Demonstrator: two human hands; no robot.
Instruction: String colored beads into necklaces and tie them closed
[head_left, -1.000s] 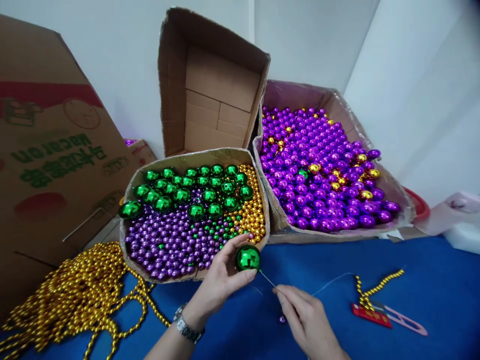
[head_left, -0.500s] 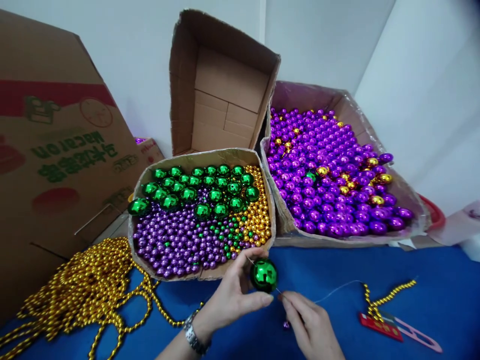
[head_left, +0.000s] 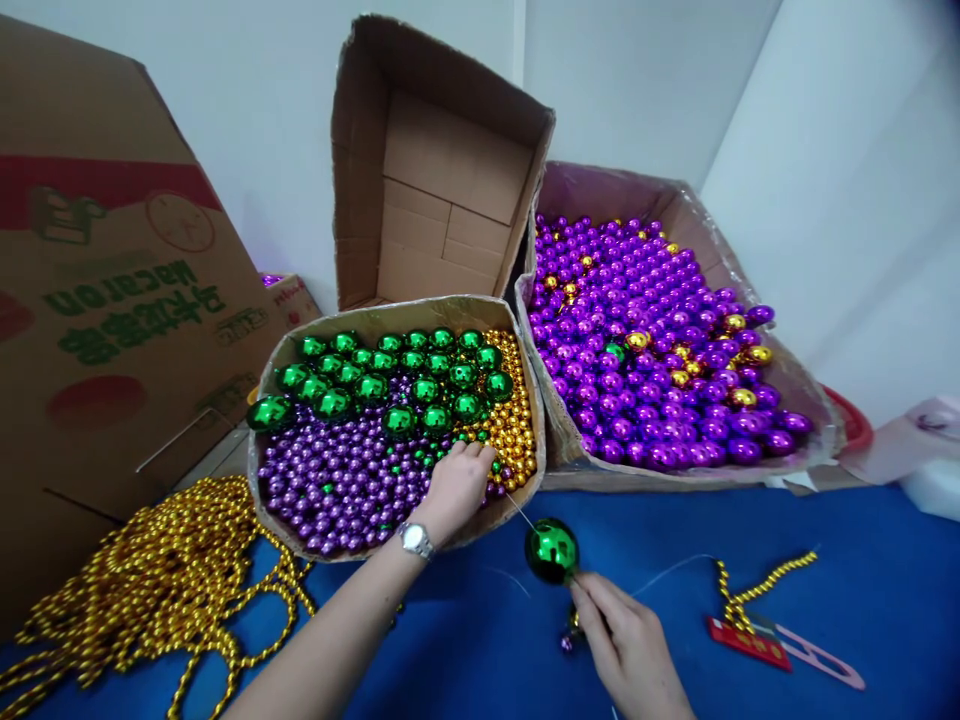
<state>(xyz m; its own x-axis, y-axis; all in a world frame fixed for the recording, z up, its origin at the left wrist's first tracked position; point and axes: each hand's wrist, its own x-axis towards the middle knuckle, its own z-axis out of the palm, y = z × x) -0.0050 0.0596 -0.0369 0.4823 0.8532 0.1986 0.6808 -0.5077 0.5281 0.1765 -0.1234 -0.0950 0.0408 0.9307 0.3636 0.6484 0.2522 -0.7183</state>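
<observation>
My right hand pinches a thin, straight needle just below a large, shiny green bead. The needle runs through this bead, and its bare tip points up and left. Below the bead, beside my fingers, hangs a small purple bead. My left hand reaches into the box of mixed beads, fingers curled down among small green beads and gold beads; its fingertips are hidden. Small purple beads and large green beads fill the rest of that box.
Behind stands an open cardboard box; at right is a box of larger purple beads. Gold bead strands lie left, beside a printed carton. A short gold strand and pink-handled tool rest on the blue surface.
My left hand has left the large green bead and moved up and left into the bead box. The bead stays on the needle, now close against my right fingers.
</observation>
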